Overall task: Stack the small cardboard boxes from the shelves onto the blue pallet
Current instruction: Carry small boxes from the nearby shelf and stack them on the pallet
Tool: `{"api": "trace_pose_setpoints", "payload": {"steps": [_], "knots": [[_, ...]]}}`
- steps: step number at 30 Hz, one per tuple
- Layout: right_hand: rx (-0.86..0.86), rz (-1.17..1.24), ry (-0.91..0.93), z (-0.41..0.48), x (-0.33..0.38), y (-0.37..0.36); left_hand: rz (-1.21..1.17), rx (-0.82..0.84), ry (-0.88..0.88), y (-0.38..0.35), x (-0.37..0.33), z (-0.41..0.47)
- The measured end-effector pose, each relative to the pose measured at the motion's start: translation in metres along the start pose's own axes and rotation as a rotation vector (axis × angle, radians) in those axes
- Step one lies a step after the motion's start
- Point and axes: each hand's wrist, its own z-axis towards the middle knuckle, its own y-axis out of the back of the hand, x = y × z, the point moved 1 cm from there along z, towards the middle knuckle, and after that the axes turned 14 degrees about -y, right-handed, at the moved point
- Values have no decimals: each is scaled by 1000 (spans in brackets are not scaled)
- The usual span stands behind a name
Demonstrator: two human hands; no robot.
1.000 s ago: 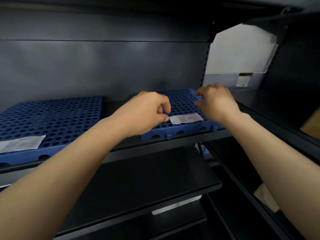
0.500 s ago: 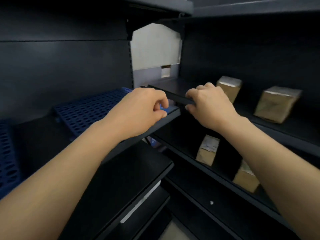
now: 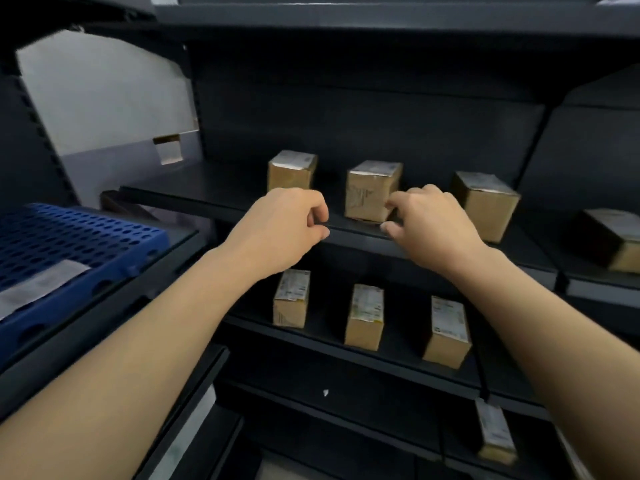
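I see both arms stretched toward the dark upper shelf (image 3: 207, 188). My left hand (image 3: 287, 226) is curled into a loose fist, thumb against forefinger, holding nothing, right in front of the shelf's front edge. My right hand (image 3: 433, 226) is half open with bent fingers and grips nothing; its fingertips sit at the lower right corner of the middle box (image 3: 372, 190), and I cannot tell if they touch. The upper shelf holds three cardboard boxes: left box (image 3: 292, 169), the middle one and the right box (image 3: 485, 202), spaced apart; a fourth box (image 3: 609, 237) lies in the next bay to the right. The lower shelf (image 3: 398, 362) carries three more labelled boxes (image 3: 364, 317) in a row, the left one partly hidden behind my left wrist. One small box (image 3: 495, 431) sits further down at the right. Eight boxes in all. One blue pallet (image 3: 69, 244), perforated, with a white label (image 3: 38, 285) on it, lies on the shelf bay at the left, well apart from the boxes. A pale panel (image 3: 104, 91) stands behind it.
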Motion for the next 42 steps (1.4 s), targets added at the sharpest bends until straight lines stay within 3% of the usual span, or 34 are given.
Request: {"api": "trace_pose_setpoints", "payload": {"steps": [7,19,35,42], "knots": [[26,70,-59,52,-33,-18,33,-23,48,-37,4,60],[51,147,-208,126,-4,-53,137,-127,317,-42,84,101],[175,48,-570,166,27,-78,248,-25,365,-56,161,166],[188,3,-619,170,34,-86,228,-35,379,-69,164,166]]}}
